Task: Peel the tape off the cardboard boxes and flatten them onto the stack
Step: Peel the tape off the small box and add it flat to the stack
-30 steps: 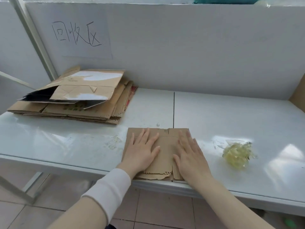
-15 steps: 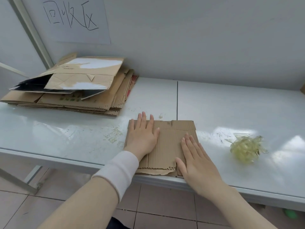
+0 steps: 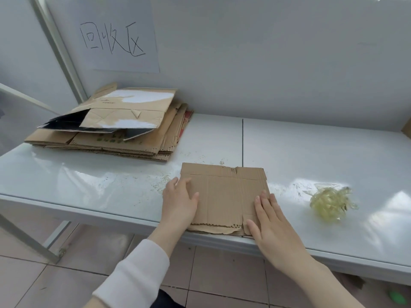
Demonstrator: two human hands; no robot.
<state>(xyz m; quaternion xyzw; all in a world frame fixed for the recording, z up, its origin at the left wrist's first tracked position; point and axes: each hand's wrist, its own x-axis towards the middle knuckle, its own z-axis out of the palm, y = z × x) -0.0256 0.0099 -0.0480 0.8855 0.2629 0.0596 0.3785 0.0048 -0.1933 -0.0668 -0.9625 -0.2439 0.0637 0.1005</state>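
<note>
A small flattened cardboard box (image 3: 224, 196) lies on the white table (image 3: 100, 181) at its front edge, the torn near flaps just over the rim. My left hand (image 3: 179, 202) holds the box's left edge, fingers bent over the edge and thumb on top. On the box's near right corner rests my right hand (image 3: 270, 223), flat with straight fingers. The stack of flattened boxes (image 3: 115, 132) sits at the back left of the table. A crumpled ball of peeled clear tape (image 3: 330, 203) lies to the right of the box.
A grey wall panel (image 3: 266, 63) backs the table, with a handwritten paper sign (image 3: 117, 36) above the stack. A metal frame post (image 3: 57, 50) rises at the left. Tiled floor (image 3: 211, 274) shows below the table edge.
Both hands have slid outward from the middle of the box: the left to its left edge with fingers now bent, the right toward the near right corner. The view has tilted slightly.
</note>
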